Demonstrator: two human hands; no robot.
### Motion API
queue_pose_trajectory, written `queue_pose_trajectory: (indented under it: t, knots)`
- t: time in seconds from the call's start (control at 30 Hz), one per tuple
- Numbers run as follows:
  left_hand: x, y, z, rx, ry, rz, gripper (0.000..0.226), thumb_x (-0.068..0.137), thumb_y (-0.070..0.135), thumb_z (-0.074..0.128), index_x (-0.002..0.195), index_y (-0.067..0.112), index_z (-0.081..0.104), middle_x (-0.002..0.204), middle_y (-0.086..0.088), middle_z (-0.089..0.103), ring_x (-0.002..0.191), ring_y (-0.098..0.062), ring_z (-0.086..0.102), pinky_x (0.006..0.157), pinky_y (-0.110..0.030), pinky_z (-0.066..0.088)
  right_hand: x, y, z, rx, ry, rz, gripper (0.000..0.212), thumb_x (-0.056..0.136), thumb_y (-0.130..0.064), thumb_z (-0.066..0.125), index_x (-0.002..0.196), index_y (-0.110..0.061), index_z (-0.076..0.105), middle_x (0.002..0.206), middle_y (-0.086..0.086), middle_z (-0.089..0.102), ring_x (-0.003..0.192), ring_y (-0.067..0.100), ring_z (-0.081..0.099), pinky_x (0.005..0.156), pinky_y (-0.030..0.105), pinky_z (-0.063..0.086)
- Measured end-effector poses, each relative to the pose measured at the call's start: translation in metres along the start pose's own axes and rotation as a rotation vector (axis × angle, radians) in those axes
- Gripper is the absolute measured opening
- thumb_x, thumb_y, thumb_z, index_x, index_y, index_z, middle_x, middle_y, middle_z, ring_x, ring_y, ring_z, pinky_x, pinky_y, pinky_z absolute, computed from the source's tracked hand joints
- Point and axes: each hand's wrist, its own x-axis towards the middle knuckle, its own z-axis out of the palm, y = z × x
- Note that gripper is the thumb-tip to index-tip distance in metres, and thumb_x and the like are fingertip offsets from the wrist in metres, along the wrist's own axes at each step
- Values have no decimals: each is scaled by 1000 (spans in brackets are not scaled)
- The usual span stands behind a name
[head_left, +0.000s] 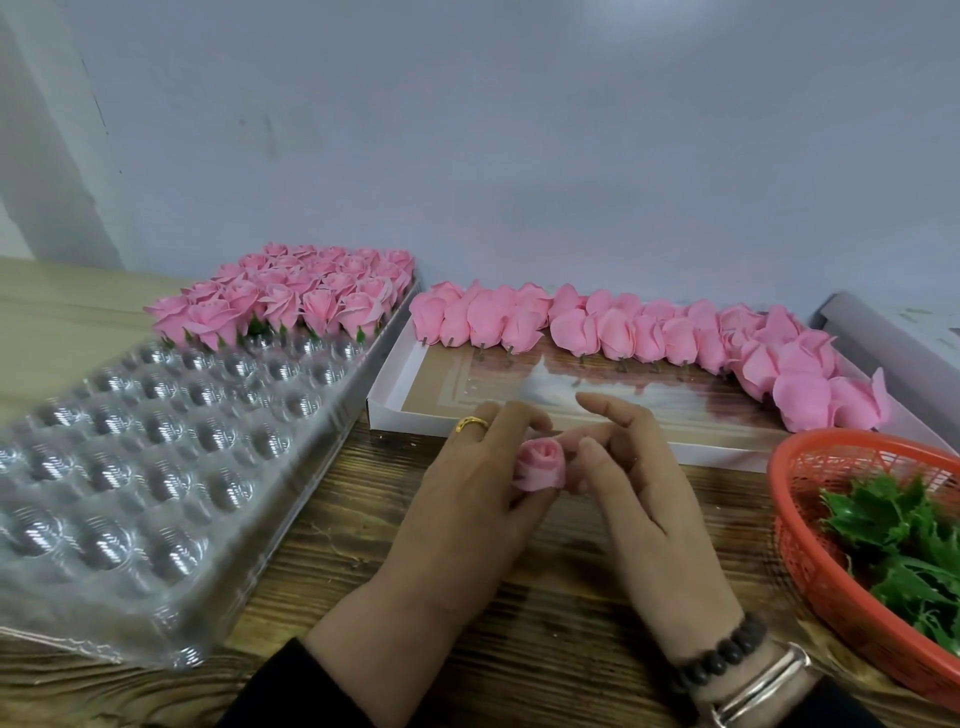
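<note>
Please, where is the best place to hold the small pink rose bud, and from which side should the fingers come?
Hold the rose bud by its lower, narrow base, coming from the side and below, as the left hand does now. Its rolled opening points upward, and the petals look thin and soft, so fingers on top would probably crush the spiral.

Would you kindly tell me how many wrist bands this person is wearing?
2, both on the right wrist: a dark bead bracelet and, just behind it, a silver band. None shows on the left wrist, though its dark sleeve could hide one.
</note>
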Motion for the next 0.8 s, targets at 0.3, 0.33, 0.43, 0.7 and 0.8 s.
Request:
queue_pose_trajectory:
  t: [0.3,0.33,0.43,0.7,0.8]
  knots:
    - [46,-14,-74,-112,318,-177,40,74,6,73,93,31,48,82,9,53,59,11,53,51,-5,44,-3,5,1,-256,-98,5,22,88,-27,57,106,-38,52,92,-18,55,75,11,56,66,18,46]
    - [56,-22,-88,-69,355,-170,40,75,6,72,94,30,48,80,10,52,55,11,51,49,-3,40,-3,7,0,-282,-98,13,26,86,-23,59,106,-37,52,91,-18,55,76,10,55,65,16,44]
    - [83,-51,-129,63,391,-196,40,76,6,71,92,32,46,80,0,52,59,-1,50,49,-8,39,-2,9,-2,-341,-110,35,29,84,-24,59,107,-40,51,93,-19,54,78,7,54,65,12,42]
    - [98,-126,-155,265,297,-446,37,76,2,71,107,10,50,96,-17,53,79,-37,57,77,-50,49,-1,9,-2,-376,-139,26,34,83,-19,62,106,-42,50,96,-17,54,76,7,54,63,8,39]
    - [100,-140,-149,341,296,-465,34,76,4,71,103,8,51,91,-17,54,78,-32,54,75,-43,46,-1,10,-2,-372,-147,30,37,82,-17,64,105,-44,51,96,-17,55,72,10,55,61,8,38]
